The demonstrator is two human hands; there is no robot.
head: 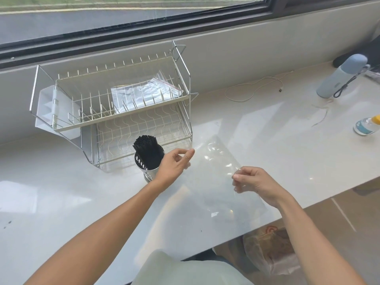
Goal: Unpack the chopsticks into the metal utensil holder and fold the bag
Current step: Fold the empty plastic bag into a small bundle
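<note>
A bundle of black chopsticks stands upright in the metal utensil holder in front of the dish rack. A clear plastic bag is spread just above the white counter, to the right of the holder. My left hand pinches the bag's far left corner between thumb and fingers. My right hand pinches the bag's right edge. The bag looks empty and crinkled; its near end reaches toward the counter's front edge.
A two-tier wire dish rack holds a zip bag on its upper shelf. At right lie a white cable, a blue bottle and a small yellow-capped bottle. A bagged item sits below the counter edge.
</note>
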